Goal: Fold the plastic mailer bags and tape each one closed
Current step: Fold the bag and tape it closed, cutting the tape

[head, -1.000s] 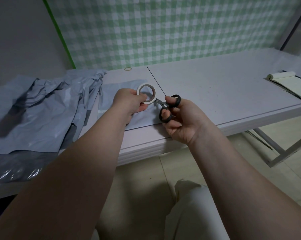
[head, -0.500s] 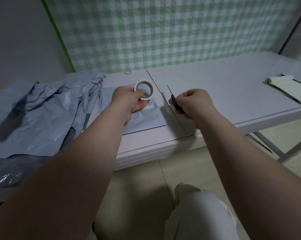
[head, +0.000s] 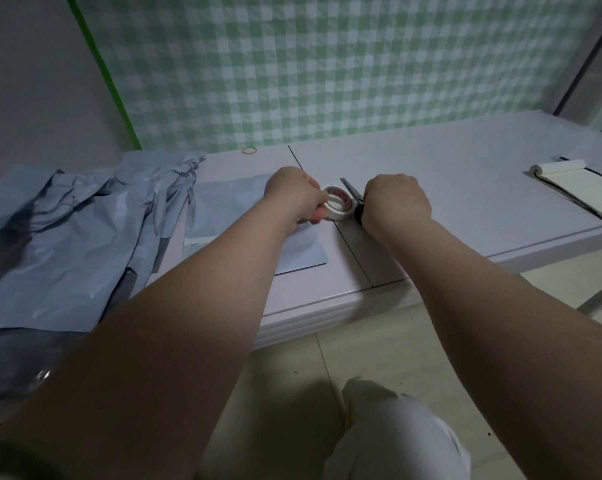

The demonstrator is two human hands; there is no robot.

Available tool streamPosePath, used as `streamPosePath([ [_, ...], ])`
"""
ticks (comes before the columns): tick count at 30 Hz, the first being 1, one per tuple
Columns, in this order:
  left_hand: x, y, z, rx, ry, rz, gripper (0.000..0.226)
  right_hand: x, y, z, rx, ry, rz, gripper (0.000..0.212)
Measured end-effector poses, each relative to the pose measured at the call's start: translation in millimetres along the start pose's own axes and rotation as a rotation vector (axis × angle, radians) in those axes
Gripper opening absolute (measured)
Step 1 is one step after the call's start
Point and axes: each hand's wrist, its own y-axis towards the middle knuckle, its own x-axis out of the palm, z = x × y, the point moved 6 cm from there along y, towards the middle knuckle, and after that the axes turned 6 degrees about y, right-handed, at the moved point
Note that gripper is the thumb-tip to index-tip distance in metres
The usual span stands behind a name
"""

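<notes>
White tape roll (head: 339, 205) is sitting at the desk (head: 448, 174) seam, with the left grip (head: 292, 192) pinching its near rim. Right grip (head: 394, 199) is curling round the black handles of the scissors (head: 350, 189), blades pointing away, just beside the roll. Grey-blue mailer bag (head: 301, 252) is lying flat under the left wrist. Crumpled mailer pile (head: 67, 233) is spreading far left. Notepad (head: 576, 188) is lying far right.

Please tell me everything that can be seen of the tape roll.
The tape roll is a small white ring, paper-like, with reddish print inside its core. The left hand pinches one side of it, holding it tilted low over the table. The scissors in the right hand lie close beside it; whether they touch is unclear.
</notes>
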Motion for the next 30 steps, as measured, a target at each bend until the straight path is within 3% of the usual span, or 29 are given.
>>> streamPosePath([
  [5,-14.7,-5.0,0.4,0.078,0.031,0.064,0.018,-8.6,-10.0,-9.1,-0.087,-0.011,0.075,0.033],
  [9,-46.4,-24.8,-9.6,0.251,0.534,0.216,0.032,-6.9,-32.9,-46.9,-0.401,0.056,0.178,0.033],
  [11,-46.3,-36.4,-23.6,0.3,0.758,0.153,0.033,10.2,-49.7,-66.8,-0.573,0.051,0.123,0.041],
  [13,-37.6,-48.1,-41.7,0.281,0.919,0.023,0.035,27.5,-63.2,-75.7,-0.631,0.035,0.042,0.049],
  [17,-37.6,-63.9,-76.0,0.14,1.021,-0.133,0.061,49.0,-74.3,-74.4,-0.592,-0.088,-0.034,0.035],
  [30,-69.5,-71.7,-96.1,-0.044,1.013,-0.07,0.077,42.0,-70.9,-66.0,-0.338,-0.213,-0.116,0.047],
])
